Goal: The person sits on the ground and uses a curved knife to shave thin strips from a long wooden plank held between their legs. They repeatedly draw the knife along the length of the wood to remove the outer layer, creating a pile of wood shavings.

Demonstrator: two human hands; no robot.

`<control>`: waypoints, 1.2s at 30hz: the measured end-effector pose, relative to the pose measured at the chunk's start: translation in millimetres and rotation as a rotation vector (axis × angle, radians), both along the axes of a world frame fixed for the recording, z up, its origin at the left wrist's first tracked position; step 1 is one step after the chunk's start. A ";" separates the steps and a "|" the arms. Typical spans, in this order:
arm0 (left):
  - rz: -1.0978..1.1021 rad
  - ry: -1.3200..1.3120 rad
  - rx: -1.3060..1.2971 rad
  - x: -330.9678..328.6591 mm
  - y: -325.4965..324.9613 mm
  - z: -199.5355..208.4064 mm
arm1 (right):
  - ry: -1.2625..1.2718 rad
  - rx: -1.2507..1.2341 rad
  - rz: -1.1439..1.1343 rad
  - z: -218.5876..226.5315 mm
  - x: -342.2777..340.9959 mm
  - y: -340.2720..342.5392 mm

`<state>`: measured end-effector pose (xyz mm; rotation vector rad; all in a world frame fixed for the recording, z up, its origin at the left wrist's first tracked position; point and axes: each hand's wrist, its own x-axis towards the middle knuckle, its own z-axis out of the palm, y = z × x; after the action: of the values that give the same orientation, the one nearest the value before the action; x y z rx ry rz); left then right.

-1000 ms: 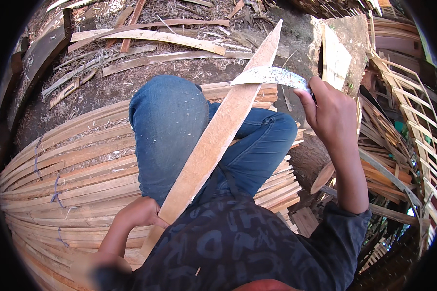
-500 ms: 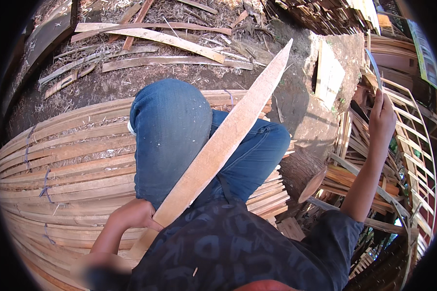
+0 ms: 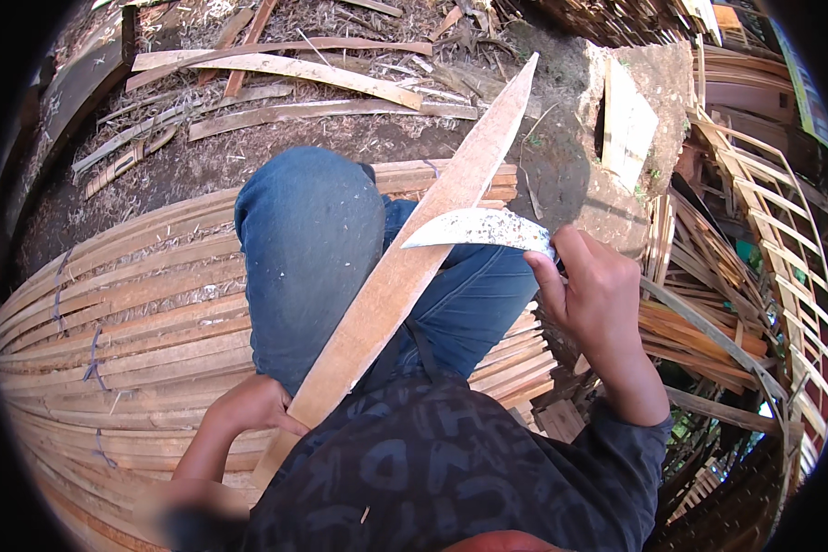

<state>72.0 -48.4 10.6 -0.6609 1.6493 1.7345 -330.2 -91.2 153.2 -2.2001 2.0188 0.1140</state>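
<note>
A long wooden board (image 3: pixel 359 331), its far end tapered to a point, lies slanting across my lap over the blue jeans. My left hand (image 3: pixel 253 405) is closed around the board's near end, its thumb on the edge. In my right hand (image 3: pixel 591 281) is a curved knife (image 3: pixel 483 228) with a pale, dark-spotted blade. That blade lies across the board's middle in this view, its tip near the left edge; whether it touches the wood I cannot tell. The knife's handle is hidden in my fingers.
Tied bundles of thin wooden strips (image 3: pixel 138 304) spread beneath me and to the left. Loose slats (image 3: pixel 313 78) and shavings litter the ground ahead. A pale wooden piece (image 3: pixel 627 124) lies farther right. Stacked sticks (image 3: pixel 699 322) and a slatted frame (image 3: pixel 782 248) crowd the right side.
My right hand has come down and inward from far right, bringing the knife over the board. The left hand keeps its hold, and the board's far tip has shifted slightly left.
</note>
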 end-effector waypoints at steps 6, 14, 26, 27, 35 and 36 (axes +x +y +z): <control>0.270 0.207 -0.100 10.3 23.8 -14.9 | 0.062 0.046 0.013 0.7 5.7 7.8; 0.302 0.161 -0.095 13.7 28.5 -16.5 | 0.177 -0.010 0.050 -2.3 3.4 0.7; 0.283 0.089 -0.027 5.6 15.4 -7.5 | 0.267 -0.055 0.116 -5.7 -9.6 -14.7; 0.285 0.082 -0.020 4.5 14.6 -6.5 | 0.275 -0.057 0.126 -6.3 -12.9 -16.4; 0.237 0.076 -0.033 2.4 9.0 -2.3 | 0.479 -0.171 -0.516 10.1 -140.3 -52.9; 0.230 0.077 -0.031 1.7 8.2 -0.2 | 0.397 -0.204 -0.496 6.7 -131.6 -43.0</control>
<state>73.7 -40.2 10.4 -0.8355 1.7106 1.9205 -461.8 -134.2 159.9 -1.8098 2.8467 0.3181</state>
